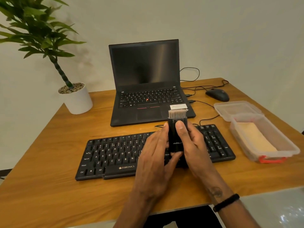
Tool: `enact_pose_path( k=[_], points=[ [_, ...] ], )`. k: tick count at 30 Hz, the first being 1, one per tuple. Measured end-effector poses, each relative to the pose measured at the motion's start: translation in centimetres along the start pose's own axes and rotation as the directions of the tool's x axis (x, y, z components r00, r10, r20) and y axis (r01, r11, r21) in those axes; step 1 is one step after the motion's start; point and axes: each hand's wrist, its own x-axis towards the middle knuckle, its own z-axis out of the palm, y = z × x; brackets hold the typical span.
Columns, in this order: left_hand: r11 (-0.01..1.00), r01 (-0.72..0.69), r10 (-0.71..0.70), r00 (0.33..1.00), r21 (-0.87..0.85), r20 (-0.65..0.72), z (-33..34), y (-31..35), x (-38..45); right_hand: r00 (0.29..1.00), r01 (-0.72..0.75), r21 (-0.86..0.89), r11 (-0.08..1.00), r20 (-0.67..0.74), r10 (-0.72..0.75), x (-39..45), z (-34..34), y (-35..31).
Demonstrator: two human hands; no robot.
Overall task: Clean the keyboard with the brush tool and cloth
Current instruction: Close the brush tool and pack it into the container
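Note:
A black keyboard [115,155] lies across the middle of the wooden table [41,186]. Above its right half I hold a black brush tool [176,137] upright, its pale bristles pointing away from me. My right hand [192,145] wraps the tool's body, thumb pressed on a slider near the top. My left hand [156,153] touches the tool's left side and bottom with its fingers. A beige cloth [256,139] lies folded in a clear plastic box [292,150] at the right.
An open black laptop [146,83] stands behind the keyboard. A black mouse [217,94] and cables lie at the back right. The box's clear lid [236,109] rests behind the box. A potted plant [75,97] stands at the table's left corner.

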Motion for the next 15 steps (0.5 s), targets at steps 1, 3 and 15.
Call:
enact_pose_path(
  k=[1, 3, 15],
  points=[
    [1.0, 0.005, -0.005, 1.0, -0.003, -0.001, -0.02, -0.02, -0.02, 1.0, -0.001, -0.004, 1.0, 0.004, 0.001, 0.01, 0.03, 0.0],
    [1.0, 0.012, -0.012, 1.0, -0.003, -0.003, -0.06, -0.07, -0.02, 1.0, 0.001, -0.017, 1.0, 0.01, 0.0, 0.01, 0.08, 0.06],
    [1.0, 0.029, -0.029, 1.0, -0.008, -0.01, -0.08, -0.24, -0.19, 0.996, -0.003, -0.011, 1.0, 0.089, 0.004, 0.03, -0.26, 0.08]
  ],
)
